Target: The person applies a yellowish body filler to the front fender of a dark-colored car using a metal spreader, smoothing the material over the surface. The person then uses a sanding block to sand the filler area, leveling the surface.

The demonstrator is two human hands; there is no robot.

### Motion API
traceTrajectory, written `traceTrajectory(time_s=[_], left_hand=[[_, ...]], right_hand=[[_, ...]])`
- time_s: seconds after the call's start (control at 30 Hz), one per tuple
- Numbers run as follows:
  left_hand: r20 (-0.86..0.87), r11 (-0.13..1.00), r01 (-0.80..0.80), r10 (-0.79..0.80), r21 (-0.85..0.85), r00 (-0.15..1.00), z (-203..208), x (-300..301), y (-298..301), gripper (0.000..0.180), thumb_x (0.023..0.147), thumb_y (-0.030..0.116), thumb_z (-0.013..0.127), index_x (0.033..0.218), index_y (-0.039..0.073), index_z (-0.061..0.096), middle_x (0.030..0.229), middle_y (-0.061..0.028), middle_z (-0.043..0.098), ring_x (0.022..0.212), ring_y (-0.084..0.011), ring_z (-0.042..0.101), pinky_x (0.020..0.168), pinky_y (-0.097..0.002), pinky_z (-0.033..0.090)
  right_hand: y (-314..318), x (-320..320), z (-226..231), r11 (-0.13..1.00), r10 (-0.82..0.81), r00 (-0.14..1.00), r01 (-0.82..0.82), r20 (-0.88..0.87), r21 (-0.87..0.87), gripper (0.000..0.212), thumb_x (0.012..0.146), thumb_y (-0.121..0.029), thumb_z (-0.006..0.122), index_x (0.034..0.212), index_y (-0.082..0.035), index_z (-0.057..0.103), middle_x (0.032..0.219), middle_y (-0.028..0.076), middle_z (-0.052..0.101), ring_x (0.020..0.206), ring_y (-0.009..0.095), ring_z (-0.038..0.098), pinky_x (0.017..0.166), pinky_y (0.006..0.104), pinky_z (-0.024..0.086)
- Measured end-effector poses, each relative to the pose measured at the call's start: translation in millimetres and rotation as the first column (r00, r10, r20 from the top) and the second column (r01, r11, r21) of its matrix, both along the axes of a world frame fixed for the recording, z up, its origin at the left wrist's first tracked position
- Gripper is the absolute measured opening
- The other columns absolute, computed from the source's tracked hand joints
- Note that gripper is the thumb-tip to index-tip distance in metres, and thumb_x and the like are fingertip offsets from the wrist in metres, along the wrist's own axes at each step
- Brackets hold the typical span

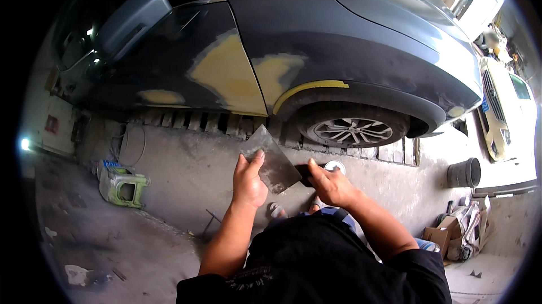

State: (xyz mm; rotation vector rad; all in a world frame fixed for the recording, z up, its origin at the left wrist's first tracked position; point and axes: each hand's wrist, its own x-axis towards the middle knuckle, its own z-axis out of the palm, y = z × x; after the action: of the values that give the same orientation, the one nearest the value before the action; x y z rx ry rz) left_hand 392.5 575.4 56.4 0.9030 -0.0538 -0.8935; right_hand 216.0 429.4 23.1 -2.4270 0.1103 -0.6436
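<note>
My left hand (248, 182) is closed on a flat grey metal plate (272, 163), its thumb lying on the smeared upper face. The plate is tilted in front of my body. At its right corner my right hand (333, 184) grips a black flat tool (304, 175), mostly covered by the fingers; whether it touches the plate I cannot tell. Beyond both hands stands a dark grey car (271, 22). Dull yellow filler patches (226, 75) cover parts of its door and front fender. A strip of yellow tape (310, 85) follows the wheel arch.
The car's front wheel (355, 130) is beside a floor grating (214, 123). A round white tin (335, 167) is just past my right hand. Left is a green-and-grey stool (121, 185); right are a black bucket (464, 173), cardboard boxes (437, 239) and a pale second car (502, 112).
</note>
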Motion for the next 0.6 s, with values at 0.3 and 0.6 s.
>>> traceTrajectory(time_s=[0.3, 0.6], left_hand=[[0.315, 0.99, 0.069, -0.105, 0.124, 0.943, -11, -9, -4, 0.021, 0.093, 0.014, 0.058, 0.11, 0.002, 0.052, 0.106, -0.0045, 0.059, 0.095, -0.0104, 0.054, 0.087, -0.0279, 0.043], [0.56, 0.847, 0.361, -0.529, 0.39, 0.638, -16, -11, 11, 0.03, 0.095, 0.021, 0.057, 0.108, -0.004, 0.046, 0.095, -0.0126, 0.063, 0.089, -0.0135, 0.058, 0.075, -0.0288, 0.048]], right_hand=[[-12, 25, 37, 0.882, 0.235, 0.927, -0.077, -0.292, 0.465, 0.037, 0.083, -0.034, 0.071, 0.091, 0.002, 0.064, 0.085, 0.019, 0.062, 0.078, 0.03, 0.062, 0.069, 0.0369, 0.048], [-35, 33, 19, 0.634, -0.41, 0.887, 0.445, -0.212, 0.633, 0.029, 0.09, -0.023, 0.064, 0.074, 0.0, 0.063, 0.062, 0.002, 0.055, 0.061, 0.009, 0.048, 0.056, 0.0293, 0.041]])
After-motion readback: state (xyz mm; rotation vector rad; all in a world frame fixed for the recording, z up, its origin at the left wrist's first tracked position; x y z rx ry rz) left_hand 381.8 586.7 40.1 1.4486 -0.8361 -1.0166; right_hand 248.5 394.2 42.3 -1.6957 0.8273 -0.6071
